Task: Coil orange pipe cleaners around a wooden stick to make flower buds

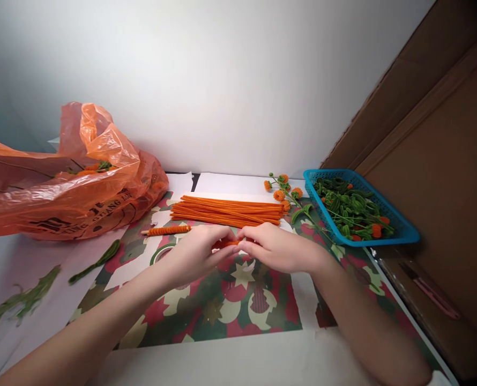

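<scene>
Over the patterned sheet, my left hand and my right hand meet fingertip to fingertip. Pinched between them is a small orange fuzzy piece, which looks like pipe cleaner; the fingers hide most of it. Just behind my hands lies a bundle of straight orange pipe cleaners. A stick wrapped in a coil of orange pipe cleaner rests left of my left hand. A finished stem with several orange pipe-cleaner flowers lies behind my right hand, its green leaves toward the basket.
At the left sits an orange plastic bag with orange and green pieces inside. Folded green pipe cleaners and a green leafy piece lie nearer. A blue basket holds green and orange parts. A pink-handled cutter is by the cardboard.
</scene>
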Demonstrator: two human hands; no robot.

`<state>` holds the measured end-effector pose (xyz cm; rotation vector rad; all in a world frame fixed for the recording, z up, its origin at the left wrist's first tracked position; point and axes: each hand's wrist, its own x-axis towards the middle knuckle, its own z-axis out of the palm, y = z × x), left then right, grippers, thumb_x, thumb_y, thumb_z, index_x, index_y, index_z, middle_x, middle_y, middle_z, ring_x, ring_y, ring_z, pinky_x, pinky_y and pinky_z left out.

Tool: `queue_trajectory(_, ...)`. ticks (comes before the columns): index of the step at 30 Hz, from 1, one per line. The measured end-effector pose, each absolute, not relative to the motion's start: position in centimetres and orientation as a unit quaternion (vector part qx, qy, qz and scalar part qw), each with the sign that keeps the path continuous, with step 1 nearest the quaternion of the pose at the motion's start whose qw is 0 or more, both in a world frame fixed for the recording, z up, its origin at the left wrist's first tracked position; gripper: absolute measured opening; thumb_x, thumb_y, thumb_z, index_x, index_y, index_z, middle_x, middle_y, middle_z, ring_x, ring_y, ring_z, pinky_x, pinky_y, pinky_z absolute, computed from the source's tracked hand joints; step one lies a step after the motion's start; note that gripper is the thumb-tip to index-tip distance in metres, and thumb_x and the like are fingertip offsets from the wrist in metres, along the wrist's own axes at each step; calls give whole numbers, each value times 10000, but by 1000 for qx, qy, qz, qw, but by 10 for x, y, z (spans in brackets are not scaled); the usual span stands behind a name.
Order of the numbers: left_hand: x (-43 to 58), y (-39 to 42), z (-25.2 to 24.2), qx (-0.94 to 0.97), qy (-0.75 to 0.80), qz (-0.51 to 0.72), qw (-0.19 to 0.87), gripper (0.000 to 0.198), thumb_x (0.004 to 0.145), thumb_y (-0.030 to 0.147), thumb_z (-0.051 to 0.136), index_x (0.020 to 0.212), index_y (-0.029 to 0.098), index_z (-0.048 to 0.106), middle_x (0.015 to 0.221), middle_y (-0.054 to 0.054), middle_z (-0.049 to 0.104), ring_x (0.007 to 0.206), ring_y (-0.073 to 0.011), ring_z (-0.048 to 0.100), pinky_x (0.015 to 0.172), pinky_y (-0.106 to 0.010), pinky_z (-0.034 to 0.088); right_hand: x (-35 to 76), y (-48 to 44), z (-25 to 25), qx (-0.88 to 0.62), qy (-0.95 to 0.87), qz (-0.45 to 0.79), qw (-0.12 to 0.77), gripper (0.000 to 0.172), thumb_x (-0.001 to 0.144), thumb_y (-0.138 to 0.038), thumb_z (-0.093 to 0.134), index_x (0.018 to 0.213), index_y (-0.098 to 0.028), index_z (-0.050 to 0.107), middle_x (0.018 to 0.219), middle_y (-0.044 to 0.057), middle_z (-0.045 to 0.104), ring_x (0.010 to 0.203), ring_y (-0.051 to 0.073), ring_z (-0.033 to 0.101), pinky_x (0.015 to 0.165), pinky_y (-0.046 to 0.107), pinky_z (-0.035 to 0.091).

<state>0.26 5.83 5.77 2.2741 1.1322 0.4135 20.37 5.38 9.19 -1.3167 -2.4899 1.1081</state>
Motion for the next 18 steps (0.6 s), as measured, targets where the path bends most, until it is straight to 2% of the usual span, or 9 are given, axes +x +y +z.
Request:
queue_trajectory(3, 2, 58, 51, 886, 394, 180, 164, 238, 882, 383, 501, 755, 184, 527, 676, 5, 595, 593, -128, 498, 540, -235, 319, 204, 62, 89, -411, -787, 459, 38, 325, 954, -325, 318, 773, -158, 530, 735, 10, 606, 581, 96, 524, 541, 215, 385)
queue_trajectory(6, -2, 59, 51, 897, 376, 200, 117, 239, 866, 396, 539, 753, 185, 531, 677, 6, 621, 589, -126, 528, 526, -227, 332, 203, 66, 87, -384, -776, 499, 43, 253, 924, -282, 380, 760, -160, 530, 713, -5, 611, 578, 87, 534, 526, 193, 392)
queue_trajectory(9, -6, 62, 55, 906, 354, 211, 100, 210, 861, 379, 551, 772, 189, 554, 664, 17, 624, 578, -121, 544, 517, -221, 340, 202, 66, 87, -378, -781, 492, 70, 226, 899, -260, 425, 732, -157, 537, 679, -16, 589, 569, 80, 525, 518, 182, 385)
queue_trajectory(13, -8, 63, 62, 921, 318, 207, 83, 245, 919, 291, 434, 746, 181, 569, 613, 18, 588, 521, -110, 507, 503, -228, 320, 202, 66, 90, -375, -788, 483, 69, 232, 900, -245, 411, 736, -161, 551, 623, -32, 548, 537, 78, 506, 509, 184, 372)
queue_trajectory(18, -8, 60, 67, 915, 330, 193, 125, 319, 937, 305, 387, 698, 178, 556, 555, 28, 525, 486, -99, 443, 499, -233, 279, 201, 63, 88, -356, -850, 377, 91, 221, 898, -206, 404, 729, -164, 540, 647, -29, 563, 557, 74, 467, 516, 190, 315)
